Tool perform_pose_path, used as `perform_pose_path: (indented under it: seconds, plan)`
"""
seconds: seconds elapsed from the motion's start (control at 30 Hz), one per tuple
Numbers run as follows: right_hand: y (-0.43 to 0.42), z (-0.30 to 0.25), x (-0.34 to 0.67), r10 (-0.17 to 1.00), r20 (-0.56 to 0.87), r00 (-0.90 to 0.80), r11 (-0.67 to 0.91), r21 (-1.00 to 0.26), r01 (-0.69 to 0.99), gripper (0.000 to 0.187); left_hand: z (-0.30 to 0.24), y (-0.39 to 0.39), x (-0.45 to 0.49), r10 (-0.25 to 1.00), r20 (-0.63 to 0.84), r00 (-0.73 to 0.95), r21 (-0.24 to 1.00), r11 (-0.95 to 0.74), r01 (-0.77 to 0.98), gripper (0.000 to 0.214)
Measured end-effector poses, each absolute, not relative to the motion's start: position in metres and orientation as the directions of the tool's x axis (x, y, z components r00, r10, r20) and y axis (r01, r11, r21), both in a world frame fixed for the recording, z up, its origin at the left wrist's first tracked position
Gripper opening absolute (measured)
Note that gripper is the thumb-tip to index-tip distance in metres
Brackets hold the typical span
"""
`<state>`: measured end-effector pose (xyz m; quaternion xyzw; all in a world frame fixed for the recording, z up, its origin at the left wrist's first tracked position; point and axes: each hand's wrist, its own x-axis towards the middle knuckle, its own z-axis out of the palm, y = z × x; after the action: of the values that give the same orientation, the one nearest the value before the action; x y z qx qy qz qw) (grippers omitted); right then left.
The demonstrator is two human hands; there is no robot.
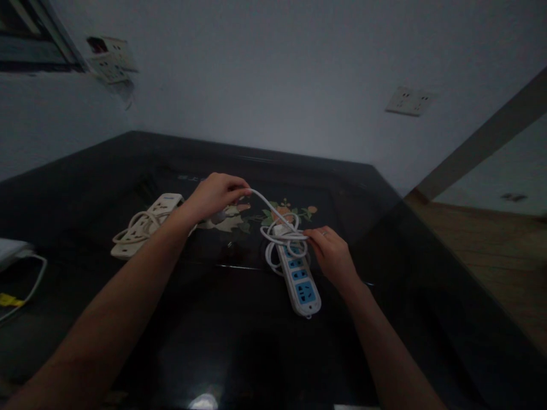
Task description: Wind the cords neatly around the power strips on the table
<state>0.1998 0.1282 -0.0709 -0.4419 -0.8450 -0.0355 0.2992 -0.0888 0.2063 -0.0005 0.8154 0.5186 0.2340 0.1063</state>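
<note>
A white power strip (306, 306) with blue socket faces lies on the dark glossy table, its far end under loose loops of its own white cord (273, 206). My left hand (219, 193) pinches the cord and holds a length of it raised, up and left of the strip. My right hand (331, 250), with a ring on one finger, grips the looped cord at the strip's right side. Part of a white plug shows below my left hand. Left of my left forearm, a second, cream power strip (123, 249) lies with its cord coiled on top, partly hidden by that arm.
The black table (239, 341) carries a printed flower design (245, 219). At the left edge is a white object with a cable (41, 273) and a yellow tag (11, 300). Wall sockets (410, 101) are at the upper right, more (111, 62) at the upper left.
</note>
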Motion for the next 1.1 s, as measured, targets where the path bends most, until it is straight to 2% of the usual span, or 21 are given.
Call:
perform_pose_path:
  seconds: [0.47,0.67,0.87,0.97,1.1]
  plan:
    - [0.127,-0.067,0.202,0.731,0.521,-0.44,0.609,-0.207,0.766,0.026,0.015,0.205,-0.109,0.942,0.318,0.111,0.492,-0.264,0.83,0.032]
    - [0.129,-0.073,0.209,0.755,0.547,-0.362,0.558,-0.246,0.792,0.023,0.024,0.197,-0.135,0.883,0.453,-0.122,0.495,-0.135,0.859,0.039]
    - [0.13,-0.075,0.21,0.777,0.537,-0.327,0.535,-0.292,0.793,0.022,0.032,0.19,-0.13,0.903,0.39,-0.181,0.582,-0.089,0.808,0.033]
    - [0.131,-0.076,0.21,0.796,0.529,-0.294,0.512,-0.329,0.793,0.021,0.033,0.191,-0.123,0.939,0.312,-0.146,0.647,-0.098,0.756,0.032]
    - [0.132,-0.077,0.211,0.82,0.501,-0.276,0.492,-0.372,0.787,0.02,0.03,0.193,-0.12,0.967,0.244,-0.071,0.612,-0.097,0.785,0.031]
